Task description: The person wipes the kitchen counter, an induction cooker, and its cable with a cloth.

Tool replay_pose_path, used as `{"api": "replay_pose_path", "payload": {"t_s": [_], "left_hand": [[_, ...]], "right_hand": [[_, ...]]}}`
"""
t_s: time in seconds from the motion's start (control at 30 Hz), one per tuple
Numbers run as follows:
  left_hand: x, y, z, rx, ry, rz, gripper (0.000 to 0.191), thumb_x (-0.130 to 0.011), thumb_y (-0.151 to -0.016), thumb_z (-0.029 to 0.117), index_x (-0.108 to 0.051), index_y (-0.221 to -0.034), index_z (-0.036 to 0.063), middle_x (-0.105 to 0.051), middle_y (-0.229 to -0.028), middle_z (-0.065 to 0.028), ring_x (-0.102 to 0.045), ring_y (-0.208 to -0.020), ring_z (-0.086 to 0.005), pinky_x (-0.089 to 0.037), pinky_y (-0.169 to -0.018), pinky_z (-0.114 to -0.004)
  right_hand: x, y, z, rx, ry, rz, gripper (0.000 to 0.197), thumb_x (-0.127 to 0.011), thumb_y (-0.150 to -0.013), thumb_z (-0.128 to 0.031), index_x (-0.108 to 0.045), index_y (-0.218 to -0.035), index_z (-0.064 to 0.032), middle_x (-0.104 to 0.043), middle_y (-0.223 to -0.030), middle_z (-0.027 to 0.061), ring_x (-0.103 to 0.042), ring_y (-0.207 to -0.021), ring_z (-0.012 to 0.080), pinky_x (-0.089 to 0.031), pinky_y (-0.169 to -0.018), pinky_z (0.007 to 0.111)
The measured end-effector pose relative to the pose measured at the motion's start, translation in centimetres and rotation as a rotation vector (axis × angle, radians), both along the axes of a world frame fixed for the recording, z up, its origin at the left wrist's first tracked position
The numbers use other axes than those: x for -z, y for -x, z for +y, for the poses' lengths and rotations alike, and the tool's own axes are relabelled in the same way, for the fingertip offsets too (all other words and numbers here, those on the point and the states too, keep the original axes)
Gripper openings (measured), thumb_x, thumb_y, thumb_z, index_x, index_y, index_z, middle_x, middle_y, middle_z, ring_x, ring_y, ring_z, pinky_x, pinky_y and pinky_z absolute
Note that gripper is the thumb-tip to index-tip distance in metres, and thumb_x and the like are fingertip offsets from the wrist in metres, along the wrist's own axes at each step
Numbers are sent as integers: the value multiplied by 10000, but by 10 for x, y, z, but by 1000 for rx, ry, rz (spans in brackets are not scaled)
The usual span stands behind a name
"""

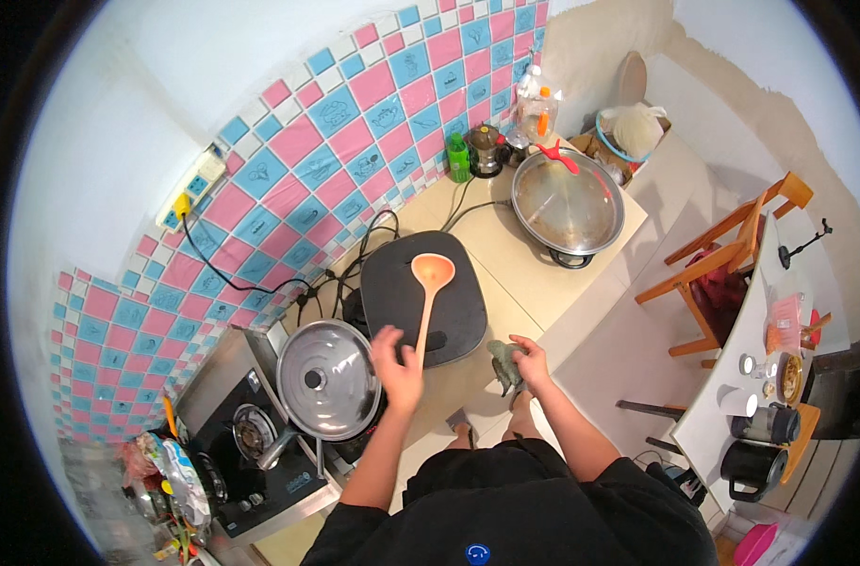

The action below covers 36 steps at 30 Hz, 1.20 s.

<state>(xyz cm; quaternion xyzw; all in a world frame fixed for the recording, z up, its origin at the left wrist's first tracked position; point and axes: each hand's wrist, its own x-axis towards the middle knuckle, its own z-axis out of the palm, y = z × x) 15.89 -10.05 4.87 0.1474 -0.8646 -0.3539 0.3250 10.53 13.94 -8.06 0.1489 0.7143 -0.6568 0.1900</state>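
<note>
A pale orange ladle [431, 283] lies on a black square cooking appliance [387, 290], its bowl towards the wall. My left hand [398, 371], slightly blurred, is beside the lower end of the ladle's handle with fingers spread; nothing shows in its grasp. Whether the thumb touches the handle is unclear. In my right hand [532, 364] is a crumpled grey-green cloth [504, 361], hanging in front of the counter's edge. Left of my left hand stands a pan with a shiny metal lid [327, 396] and a black knob.
A gas hob [260, 431] adjoins the lidded pan. Power cables [352, 262] run along the tiled wall to a power strip [196, 187]. On the counter [522, 269] stand a glass-lidded electric pan [568, 205], a moka pot [485, 152] and a green bottle [458, 157]. A wooden chair [727, 255] stands right.
</note>
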Motion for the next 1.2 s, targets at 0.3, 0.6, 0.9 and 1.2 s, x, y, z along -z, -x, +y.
{"api": "replay_pose_path", "payload": {"t_s": [0.3,0.6,0.9,1.2], "left_hand": [[74,24,-99,20,-875,-528,446,-589,-838,121,-440,-1229,-32,-554,-1114,-146,-562,-952,-237,-461,-813,-311],[59,19,-63,0,-1065,-589,537,-578,-886,195,-297,-1342,152,-446,-1294,-125,-490,-1123,-317,-489,-742,-491],[55,50,48,59,-1070,-564,533,-554,-905,136,-210,-1310,100,-477,-1198,-217,-519,-1069,-325,-489,-822,-523],[122,91,96,67,-947,-463,480,-568,-888,103,-226,-1225,109,-493,-1157,-181,-556,-991,-289,-521,-753,-464]], "right_hand": [[-60,-9,-34,-68,283,-101,610,-477,-735,33,-447,-1335,-74,-521,-1265,192,-547,-1050,218,-443,-852,272],[-67,-3,-28,-203,305,-49,793,-489,-705,56,-250,-1440,-120,-312,-1435,208,-435,-1217,213,-412,-870,256],[-68,57,48,-88,227,-21,859,-488,-669,86,-204,-1452,-120,-309,-1418,254,-532,-1060,208,-459,-743,256],[-76,89,92,-12,236,-22,779,-477,-690,64,-275,-1426,-91,-339,-1389,279,-553,-1030,219,-466,-767,275]]}}
